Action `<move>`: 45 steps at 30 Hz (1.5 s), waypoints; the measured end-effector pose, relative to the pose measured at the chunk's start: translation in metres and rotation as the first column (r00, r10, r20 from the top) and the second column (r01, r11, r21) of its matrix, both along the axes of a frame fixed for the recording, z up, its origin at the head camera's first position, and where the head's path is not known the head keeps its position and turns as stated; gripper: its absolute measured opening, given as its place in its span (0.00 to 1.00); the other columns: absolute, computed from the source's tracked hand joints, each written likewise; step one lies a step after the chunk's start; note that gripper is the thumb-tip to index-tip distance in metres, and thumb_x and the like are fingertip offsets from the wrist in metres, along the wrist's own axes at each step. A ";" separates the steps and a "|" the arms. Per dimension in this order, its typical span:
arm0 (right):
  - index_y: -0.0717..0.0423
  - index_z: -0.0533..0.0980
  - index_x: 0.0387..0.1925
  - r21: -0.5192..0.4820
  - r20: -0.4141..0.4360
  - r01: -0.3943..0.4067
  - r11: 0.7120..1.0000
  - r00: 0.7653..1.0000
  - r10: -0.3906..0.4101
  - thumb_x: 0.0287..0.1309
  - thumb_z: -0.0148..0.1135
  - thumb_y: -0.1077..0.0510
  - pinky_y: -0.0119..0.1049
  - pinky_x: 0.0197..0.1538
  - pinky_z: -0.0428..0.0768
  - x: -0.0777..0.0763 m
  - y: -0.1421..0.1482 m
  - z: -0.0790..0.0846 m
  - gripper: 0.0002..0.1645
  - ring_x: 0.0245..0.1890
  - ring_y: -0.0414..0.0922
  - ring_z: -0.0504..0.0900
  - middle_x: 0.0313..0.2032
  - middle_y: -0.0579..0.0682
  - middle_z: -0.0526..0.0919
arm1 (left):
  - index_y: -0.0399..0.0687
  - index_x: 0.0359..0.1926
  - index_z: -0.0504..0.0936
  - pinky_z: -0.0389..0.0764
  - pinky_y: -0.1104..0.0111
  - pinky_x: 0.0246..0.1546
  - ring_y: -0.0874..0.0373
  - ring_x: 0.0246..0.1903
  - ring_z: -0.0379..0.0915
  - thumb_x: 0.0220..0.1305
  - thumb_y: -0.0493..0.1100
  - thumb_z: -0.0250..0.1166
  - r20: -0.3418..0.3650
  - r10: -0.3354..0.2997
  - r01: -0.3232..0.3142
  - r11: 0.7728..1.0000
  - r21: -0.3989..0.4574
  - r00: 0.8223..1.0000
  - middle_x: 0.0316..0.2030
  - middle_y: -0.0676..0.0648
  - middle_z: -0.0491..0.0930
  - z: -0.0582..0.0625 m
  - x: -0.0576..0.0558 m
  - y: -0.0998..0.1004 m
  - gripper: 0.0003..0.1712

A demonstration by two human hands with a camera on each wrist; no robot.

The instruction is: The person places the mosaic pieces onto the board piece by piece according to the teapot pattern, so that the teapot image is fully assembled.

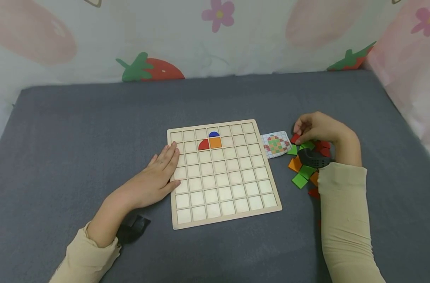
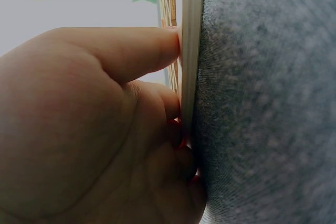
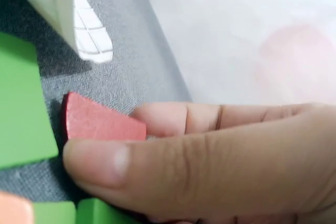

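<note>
My left hand (image 1: 155, 177) rests on the left edge of a wooden grid board (image 1: 227, 217), fingers straight over the rim and thumb on a lower cell. Near the board's top sit a blue half-round tile (image 1: 214, 134), an orange square tile (image 1: 215, 142) and a red quarter-round tile (image 1: 203, 145). To the right of the board, my right hand (image 1: 321, 127) pinches a small red tile (image 3: 100, 121) between thumb and fingers, low over the cloth. Green tiles (image 1: 300, 181) lie around and under that hand, mixed with orange ones (image 1: 295, 164) and red ones.
A pattern card (image 1: 276, 144) with a coloured grid picture lies against the board's right side. Black wrist cameras sit under the left wrist (image 1: 133, 230) and at the right wrist (image 1: 312, 158). Dark grey cloth (image 1: 77, 129) covers the table; a strawberry-print curtain (image 1: 250, 43) hangs behind.
</note>
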State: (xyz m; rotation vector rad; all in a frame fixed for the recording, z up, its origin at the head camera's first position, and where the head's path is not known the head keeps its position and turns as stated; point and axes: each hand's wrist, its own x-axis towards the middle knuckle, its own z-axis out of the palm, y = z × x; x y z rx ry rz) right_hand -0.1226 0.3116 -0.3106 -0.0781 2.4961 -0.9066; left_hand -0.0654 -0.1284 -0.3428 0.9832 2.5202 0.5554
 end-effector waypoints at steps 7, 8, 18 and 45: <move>0.66 0.78 0.39 -0.019 -0.040 0.034 0.999 0.999 -0.034 0.55 0.65 0.65 0.34 0.33 0.76 0.002 0.002 0.002 0.09 0.30 0.46 0.77 0.31 0.52 0.81 | 0.31 0.72 0.37 0.40 0.47 0.67 0.44 0.71 0.24 0.72 0.46 0.49 -0.012 0.004 -0.005 1.000 -0.013 1.000 0.72 0.36 0.28 -0.002 -0.001 0.000 0.41; 0.66 0.78 0.38 -0.021 -0.049 0.035 0.999 0.998 -0.036 0.56 0.65 0.64 0.35 0.32 0.76 0.003 0.002 0.003 0.09 0.30 0.46 0.77 0.31 0.51 0.82 | 0.31 0.72 0.37 0.40 0.46 0.67 0.44 0.71 0.24 0.72 0.46 0.49 -0.013 0.004 -0.004 1.000 -0.013 1.000 0.72 0.36 0.28 -0.003 -0.001 0.000 0.41; 0.64 0.76 0.40 -0.098 -0.129 0.002 0.995 0.992 -0.014 0.61 0.61 0.61 0.33 0.39 0.77 0.006 -0.004 0.015 0.09 0.37 0.45 0.79 0.37 0.51 0.82 | 0.31 0.72 0.38 0.41 0.47 0.67 0.44 0.71 0.24 0.72 0.46 0.49 -0.018 0.000 -0.001 1.000 -0.010 1.000 0.72 0.36 0.29 -0.001 -0.001 0.000 0.41; 0.65 0.77 0.39 -0.189 -0.233 -0.035 0.981 0.972 -0.010 0.59 0.59 0.68 0.36 0.42 0.78 -0.005 -0.053 0.017 0.06 0.37 0.44 0.80 0.38 0.55 0.81 | 0.31 0.72 0.37 0.40 0.47 0.67 0.45 0.71 0.22 0.72 0.46 0.49 -0.007 0.001 -0.002 1.000 -0.020 1.000 0.72 0.37 0.27 -0.001 -0.002 0.002 0.41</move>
